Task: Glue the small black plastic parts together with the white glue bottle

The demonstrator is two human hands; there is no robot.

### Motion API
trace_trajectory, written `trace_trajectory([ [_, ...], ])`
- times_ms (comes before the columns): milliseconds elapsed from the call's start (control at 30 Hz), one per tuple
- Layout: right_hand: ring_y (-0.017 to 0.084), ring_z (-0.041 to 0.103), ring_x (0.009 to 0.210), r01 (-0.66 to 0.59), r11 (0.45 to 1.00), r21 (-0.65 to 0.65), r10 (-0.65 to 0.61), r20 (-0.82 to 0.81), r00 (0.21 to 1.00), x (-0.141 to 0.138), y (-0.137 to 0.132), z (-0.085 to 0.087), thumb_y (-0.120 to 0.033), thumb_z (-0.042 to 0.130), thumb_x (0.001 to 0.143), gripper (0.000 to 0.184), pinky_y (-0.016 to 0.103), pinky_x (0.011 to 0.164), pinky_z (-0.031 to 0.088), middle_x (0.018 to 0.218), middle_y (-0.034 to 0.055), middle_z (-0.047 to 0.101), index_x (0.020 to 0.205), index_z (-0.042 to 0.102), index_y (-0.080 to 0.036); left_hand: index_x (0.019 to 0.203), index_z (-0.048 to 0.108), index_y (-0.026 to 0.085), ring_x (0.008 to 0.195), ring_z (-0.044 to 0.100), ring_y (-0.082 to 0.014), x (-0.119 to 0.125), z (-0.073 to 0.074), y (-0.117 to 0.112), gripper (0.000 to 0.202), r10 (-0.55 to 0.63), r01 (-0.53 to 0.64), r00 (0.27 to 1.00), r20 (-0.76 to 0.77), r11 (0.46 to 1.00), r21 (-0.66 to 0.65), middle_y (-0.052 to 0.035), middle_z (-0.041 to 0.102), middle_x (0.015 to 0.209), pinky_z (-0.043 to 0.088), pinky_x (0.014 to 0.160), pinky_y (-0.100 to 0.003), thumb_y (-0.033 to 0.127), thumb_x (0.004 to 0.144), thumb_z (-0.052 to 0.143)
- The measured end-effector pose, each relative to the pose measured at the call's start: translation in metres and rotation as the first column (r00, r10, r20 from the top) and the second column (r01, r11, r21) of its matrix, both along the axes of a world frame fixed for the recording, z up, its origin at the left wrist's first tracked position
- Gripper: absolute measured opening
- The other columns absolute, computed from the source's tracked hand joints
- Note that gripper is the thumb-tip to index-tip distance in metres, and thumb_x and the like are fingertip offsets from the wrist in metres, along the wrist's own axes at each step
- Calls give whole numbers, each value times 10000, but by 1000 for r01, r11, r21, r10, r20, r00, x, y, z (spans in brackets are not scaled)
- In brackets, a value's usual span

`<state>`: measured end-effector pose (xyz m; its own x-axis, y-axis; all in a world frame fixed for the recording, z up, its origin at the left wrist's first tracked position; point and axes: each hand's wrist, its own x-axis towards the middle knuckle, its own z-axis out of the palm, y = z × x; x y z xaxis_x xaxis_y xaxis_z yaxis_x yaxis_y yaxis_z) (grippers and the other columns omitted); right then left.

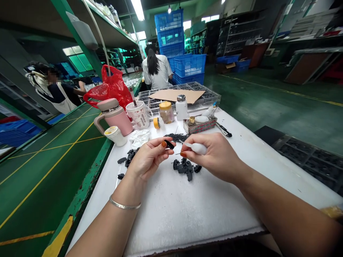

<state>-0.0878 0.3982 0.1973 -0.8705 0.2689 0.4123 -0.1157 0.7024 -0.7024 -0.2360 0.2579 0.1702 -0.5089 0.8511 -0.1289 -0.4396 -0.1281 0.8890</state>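
Between thumb and fingers, my left hand (pixel 150 157) pinches a small black plastic part (pixel 169 144) above the white table. My right hand (pixel 214 153) is closed around a small white squeeze bottle (pixel 198 148), its thin nozzle pointing left toward the black part; a narrow gap shows between them. Under my hands lies a pile of black plastic parts (pixel 184 167). More black parts (pixel 130 157) lie left of my left hand, partly hidden by it. Behind my hands is a heap of tiny black pieces (pixel 178 137).
Behind stand a pink mug (pixel 118 119), a white cup (pixel 138 114), a yellow-lidded jar (pixel 166 113), a white pump bottle (pixel 181 108) and a small box (pixel 202 125) of bottles. A box cutter (pixel 224 130) lies right. Two people work further back, near stacked blue crates (pixel 189 66).
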Motion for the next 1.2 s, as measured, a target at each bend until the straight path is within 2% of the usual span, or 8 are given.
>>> trace_trajectory([
  [133, 70, 582, 638, 21, 999, 31, -17, -99, 995, -1, -2, -6, -246, 639, 796, 93, 184, 593, 391, 740, -42, 676, 836, 691, -180, 925, 710, 117, 777, 697, -126, 3, -2, 2, 251, -18, 18, 1000, -2, 1000, -17, -64, 721, 899, 554, 652, -110, 71, 681, 746],
  [300, 74, 610, 681, 67, 989, 129, -45, -162, 986, -2, 0, -8, -139, 634, 763, 90, 178, 630, 398, 778, -38, 692, 829, 689, -165, 854, 706, 129, 720, 690, -115, 7, -2, 4, 217, -16, 14, 999, -52, 999, -30, -51, 729, 815, 555, 660, -137, 72, 655, 768],
  [500, 98, 624, 713, 90, 977, 191, -66, -131, 989, -5, 0, -12, -131, 637, 738, 123, 200, 645, 392, 791, -30, 696, 839, 696, -170, 754, 703, 132, 693, 681, -99, 8, -2, 5, 161, -35, 34, 994, -106, 999, -11, -38, 733, 839, 546, 666, -145, 102, 628, 800],
  [700, 88, 564, 622, 130, 958, 254, -104, -112, 988, -5, -1, -15, -140, 634, 725, 50, 210, 582, 343, 701, -28, 657, 756, 666, -163, 752, 716, 149, 742, 671, -114, 8, -3, 6, 162, -6, 4, 982, -189, 1000, -11, -34, 728, 855, 544, 683, -180, 103, 620, 796],
  [833, 97, 569, 633, 141, 949, 283, -117, -101, 988, -7, -3, -17, -134, 615, 723, 54, 215, 587, 337, 710, -18, 657, 750, 654, -159, 750, 721, 152, 747, 662, -111, 8, -6, 7, 191, 29, -32, 959, -282, 999, -5, -30, 723, 817, 520, 697, -175, 96, 590, 809],
  [1000, 119, 588, 661, 130, 928, 350, -103, -93, 990, -8, -4, -20, -103, 581, 712, 82, 228, 604, 339, 713, 1, 658, 750, 642, -141, 725, 717, 157, 721, 658, -117, 9, -9, 8, 132, 76, -73, 938, -338, 997, 20, -30, 722, 789, 512, 688, -197, 144, 622, 799],
  [1100, 114, 585, 658, 105, 939, 327, -81, -85, 993, -8, -4, -19, -88, 579, 707, 95, 223, 604, 337, 717, 0, 662, 753, 646, -138, 723, 719, 166, 722, 659, -125, 10, -11, 8, 125, 90, -83, 921, -379, 996, 34, -27, 723, 789, 514, 691, -213, 151, 628, 797],
  [1200, 91, 556, 620, 71, 974, 217, -58, -65, 996, -8, -4, -17, -101, 597, 720, 83, 207, 579, 326, 690, -19, 652, 745, 657, -152, 727, 723, 165, 740, 658, -134, 10, -12, 8, 143, 94, -87, 900, -426, 996, 37, -31, 725, 799, 513, 704, -222, 150, 613, 809],
])
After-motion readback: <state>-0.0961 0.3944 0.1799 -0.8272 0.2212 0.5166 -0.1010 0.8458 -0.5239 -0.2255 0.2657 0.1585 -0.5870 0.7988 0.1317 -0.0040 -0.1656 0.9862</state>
